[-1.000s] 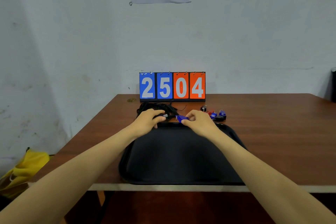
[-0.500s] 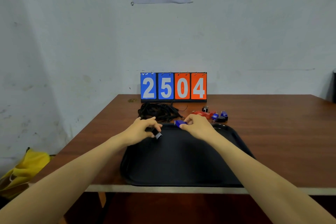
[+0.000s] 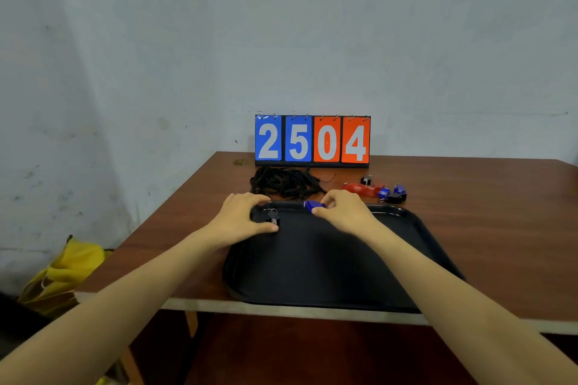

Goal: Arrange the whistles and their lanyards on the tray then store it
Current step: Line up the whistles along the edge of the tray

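Whistles were split between the hands and the counter [image 3: 469, 228]. A black whistle [image 3: 274, 217] sat at the far left corner of the tray [image 3: 328, 275], right under the left hand [image 3: 242, 219], whose fingers curled round it, thumb below and fingertips above; whether it was pinched or only touched I could not tell. A blue whistle [image 3: 313, 205] was clamped between thumb and fingers of the right hand [image 3: 342, 211], over the tray's far rim, its long axis running left to right. The lanyards [image 3: 286, 183] lay in a black tangle just beyond the rim, between the hands and the scoreboard [image 3: 312, 141]. Loose whistles [image 3: 380, 191], red, blue and black, lay on the counter past the tray's far right corner, nearer the right hand.

The next move likely turned on the blue whistle being just beyond the black one: a short draw toward the body would set it on the tray floor.

Half a second before, the left hand had carried the black whistle a little above the tray; it had since come down to the surface. The right hand had scarcely shifted.
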The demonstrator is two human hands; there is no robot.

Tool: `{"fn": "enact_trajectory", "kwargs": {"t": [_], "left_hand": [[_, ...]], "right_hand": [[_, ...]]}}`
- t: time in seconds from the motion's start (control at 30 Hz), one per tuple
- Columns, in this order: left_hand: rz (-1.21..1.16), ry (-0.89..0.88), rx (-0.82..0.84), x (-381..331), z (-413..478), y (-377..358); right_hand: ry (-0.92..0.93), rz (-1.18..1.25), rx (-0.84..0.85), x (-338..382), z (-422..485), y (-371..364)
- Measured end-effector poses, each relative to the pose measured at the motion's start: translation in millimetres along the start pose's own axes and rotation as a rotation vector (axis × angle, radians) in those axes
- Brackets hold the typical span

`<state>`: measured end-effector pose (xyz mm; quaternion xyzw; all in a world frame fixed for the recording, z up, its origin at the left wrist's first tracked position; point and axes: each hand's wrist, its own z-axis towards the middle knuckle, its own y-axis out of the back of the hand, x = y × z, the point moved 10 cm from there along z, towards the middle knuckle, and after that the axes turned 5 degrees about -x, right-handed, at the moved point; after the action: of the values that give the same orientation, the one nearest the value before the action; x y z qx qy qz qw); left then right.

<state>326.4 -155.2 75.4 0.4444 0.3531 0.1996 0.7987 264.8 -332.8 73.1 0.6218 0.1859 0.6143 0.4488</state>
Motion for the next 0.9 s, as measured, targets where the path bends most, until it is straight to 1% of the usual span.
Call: {"fn": "enact_trajectory", "kwargs": {"t": [0.1,0.23,0.43,0.7,0.77,0.9], "left_hand": [[0.110,0.016,0.063,9.2,3.5,-17.3],[0.153,0.010,0.044,8.3,8.2,-24.3],[0.044,0.063,0.005,11.0,7.7,-18.6],[0.041,0.121,-0.016,21.5,2.0,-12.1],[0.048,0.114,-0.001,19.9,4.1,-10.8],[0.053,0.124,0.050,16.9,7.0,-15.6]], "right_hand": [[0.007,-0.040,0.027,0.9,-2.5,-4.0],[0.013,-0.079,0.046,3.0,-3.0,-7.6],[0.019,-0.074,0.041,6.5,0.4,-12.1],[0.032,-0.098,0.045,18.2,3.3,-23.7],[0.032,-0.110,0.012,22.2,5.2,-20.6],[0.042,-0.076,-0.107,33.3,8.8,-4.2]]}}
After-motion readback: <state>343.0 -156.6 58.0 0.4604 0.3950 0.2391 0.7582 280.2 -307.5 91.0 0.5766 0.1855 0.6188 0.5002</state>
